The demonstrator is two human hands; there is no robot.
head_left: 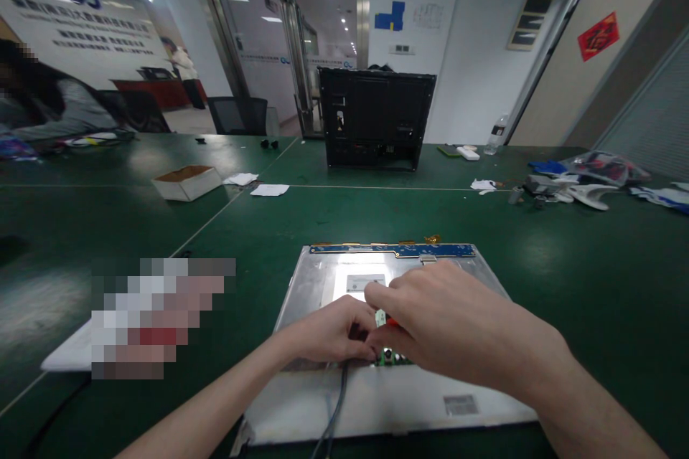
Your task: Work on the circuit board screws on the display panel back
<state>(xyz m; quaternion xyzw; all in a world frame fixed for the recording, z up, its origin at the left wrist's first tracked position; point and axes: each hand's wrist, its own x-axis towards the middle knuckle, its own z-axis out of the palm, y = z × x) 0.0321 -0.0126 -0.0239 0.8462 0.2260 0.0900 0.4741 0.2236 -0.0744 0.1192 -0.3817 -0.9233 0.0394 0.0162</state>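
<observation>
A flat display panel (304, 294) lies face down, its silver metal back up and a whitish strip along the near side. At its far edge runs a blue circuit strip (441, 251). My left hand (341, 333) rests on the panel, fingers curled and closed beside a small green circuit board (387, 357); what they pinch is hidden. Dark cables (339, 405) run from below that hand toward me. Over the board, my right hand (457, 323) is closed round a red-orange thing (392, 322), mostly hidden by the fingers.
A black monitor housing (377, 118) stands upright across the green table (237, 222). An open box (188, 183) and papers (269, 190) lie at left. Bagged items and loose parts (592, 193) sit at right, near a bottle (495, 135). A person (80, 104) sits far left.
</observation>
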